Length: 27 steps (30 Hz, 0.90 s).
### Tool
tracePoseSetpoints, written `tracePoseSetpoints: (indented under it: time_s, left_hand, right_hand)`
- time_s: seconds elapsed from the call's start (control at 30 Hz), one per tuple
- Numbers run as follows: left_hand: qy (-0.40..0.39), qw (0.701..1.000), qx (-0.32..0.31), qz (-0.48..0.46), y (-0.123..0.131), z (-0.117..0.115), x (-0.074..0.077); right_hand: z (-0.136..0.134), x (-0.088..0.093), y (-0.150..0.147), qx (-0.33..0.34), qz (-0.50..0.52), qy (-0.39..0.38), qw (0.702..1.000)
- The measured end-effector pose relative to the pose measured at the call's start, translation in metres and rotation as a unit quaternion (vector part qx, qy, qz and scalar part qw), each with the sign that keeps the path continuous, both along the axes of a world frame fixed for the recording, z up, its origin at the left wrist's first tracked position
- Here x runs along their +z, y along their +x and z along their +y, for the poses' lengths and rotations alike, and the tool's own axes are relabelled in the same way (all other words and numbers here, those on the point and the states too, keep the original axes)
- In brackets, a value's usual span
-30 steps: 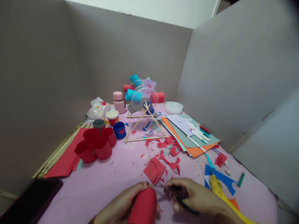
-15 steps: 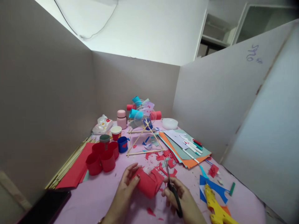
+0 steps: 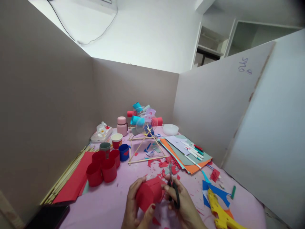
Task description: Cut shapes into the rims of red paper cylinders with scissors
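My left hand (image 3: pixel 135 203) is closed around a red paper cup shape (image 3: pixel 149 192), its fingers along the left side and the thumb across the bottom. A loose flap of red paper sticks out at its right end. In my right hand (image 3: pixel 182 200) is a pair of black-handled scissors (image 3: pixel 175 194), blades pointing up and away from me. The right fingertips are close to the red paper's right edge; whether they touch it I cannot tell. Red paper scraps (image 3: pixel 162 164) lie on the table just beyond both hands.
Several red paper cups (image 3: pixel 109 170) and a blue one (image 3: pixel 124 152) stand left. Behind is a stick-framed wheel (image 3: pixel 145 122) with paper cups. Paper sheets (image 3: pixel 200 163) with markers lie right, near a yellow glue gun (image 3: pixel 218 210). A phone (image 3: pixel 49 216) lies front left.
My left hand has turned the red paper cup shape, so its rounded end now faces me. My right hand has shifted slightly with the scissors. The camera view has tilted up a little.
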<state>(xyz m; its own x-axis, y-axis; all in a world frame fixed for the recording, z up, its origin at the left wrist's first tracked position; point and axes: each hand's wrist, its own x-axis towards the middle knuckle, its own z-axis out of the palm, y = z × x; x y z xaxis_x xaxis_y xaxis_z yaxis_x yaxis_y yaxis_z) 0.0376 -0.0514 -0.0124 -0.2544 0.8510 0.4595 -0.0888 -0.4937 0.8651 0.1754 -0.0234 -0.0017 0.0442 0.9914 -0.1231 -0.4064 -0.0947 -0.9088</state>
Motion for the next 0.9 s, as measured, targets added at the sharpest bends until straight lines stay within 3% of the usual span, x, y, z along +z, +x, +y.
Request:
tracePoseSetpoints:
  time_s: [0.07, 0.23, 0.37, 0.43, 0.57, 0.63, 0.8, 0.9]
  left_hand:
    - [0.022, 1.0, 0.01, -0.001, 0.002, 0.001, -0.006]
    - [0.034, 0.998, -0.033, -0.046, 0.007, 0.007, -0.015]
    - [-0.058, 0.987, -0.08, -0.128, 0.001, 0.011, -0.004]
    - [-0.165, 0.959, -0.129, -0.188, -0.005, 0.013, 0.005]
    - [-0.34, 0.816, -0.356, -0.302, -0.013, 0.018, 0.015]
    - [-0.386, 0.764, -0.412, -0.313, -0.014, 0.019, 0.013]
    - [-0.444, 0.731, -0.397, -0.334, -0.011, 0.017, 0.007]
    - [-0.445, 0.727, -0.378, -0.363, -0.011, 0.019, 0.01]
  right_hand:
    - [0.003, 0.002, 0.001, 0.023, -0.001, 0.004, 1.0]
    - [0.01, 0.014, 0.006, 0.089, -0.001, 0.037, 0.995]
    - [0.014, 0.022, 0.015, 0.111, -0.022, 0.077, 0.991]
    - [0.015, 0.021, 0.021, 0.115, -0.037, 0.095, 0.988]
    - [0.014, 0.013, 0.029, 0.118, -0.069, 0.132, 0.982]
    - [0.014, 0.009, 0.03, 0.122, -0.077, 0.135, 0.98]
    - [0.017, 0.002, 0.03, 0.149, -0.093, 0.132, 0.976]
    - [0.019, 0.004, 0.036, 0.117, -0.13, 0.136, 0.975]
